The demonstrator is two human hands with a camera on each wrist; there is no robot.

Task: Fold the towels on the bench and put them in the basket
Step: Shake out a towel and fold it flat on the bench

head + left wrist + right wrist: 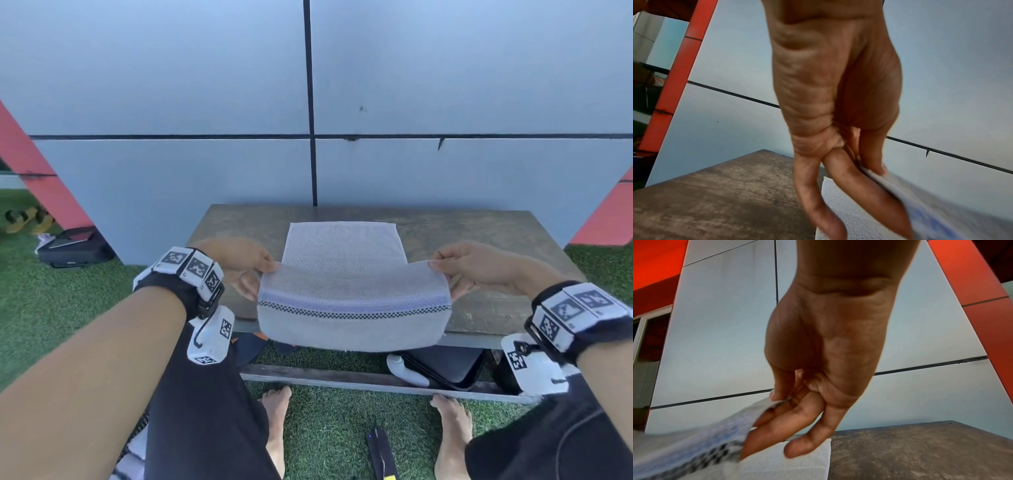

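A pale grey towel [352, 308] with a blue stripe and a black checked line lies lengthwise on the brown bench [486, 240]. Its near end is lifted and curled back over the part that still lies flat. My left hand [263, 270] pinches the lifted left corner between thumb and fingers. My right hand [442, 270] pinches the right corner the same way. In the left wrist view the thumb of my left hand [869, 172] presses the towel [920, 207] edge. In the right wrist view my right hand [779, 400] nips the striped towel [701, 446] corner above the bench [920, 451]. No basket is in view.
A grey panelled wall [205, 102] stands right behind the bench. Green turf [51, 301] surrounds it. A black case [73, 248] and yellow sandals [27, 221] lie at the left. Dark bags [442, 365] sit under the bench. My bare feet [277, 421] stand before it.
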